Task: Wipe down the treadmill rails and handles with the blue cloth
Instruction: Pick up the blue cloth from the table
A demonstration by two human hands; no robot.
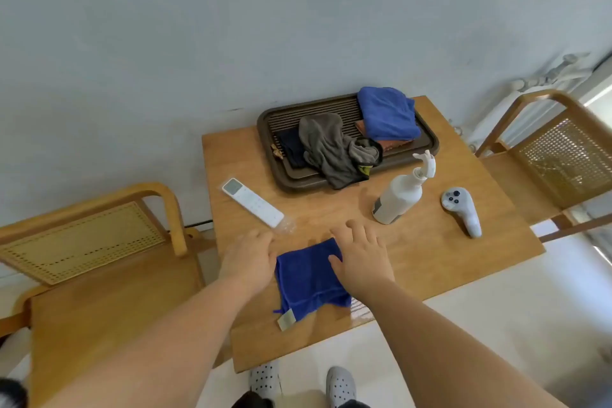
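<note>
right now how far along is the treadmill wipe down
Nothing wiped yet: no treadmill is in view. In hand: the blue cloth lies on the table, right hand resting on it, left hand beside its left edge. Left: pick it up, wipe rails and handles.

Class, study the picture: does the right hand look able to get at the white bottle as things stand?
Probably yes. The right hand lies flat on the blue cloth, holding nothing, and only bare table shows between it and the bottle just beyond its fingers.
</note>
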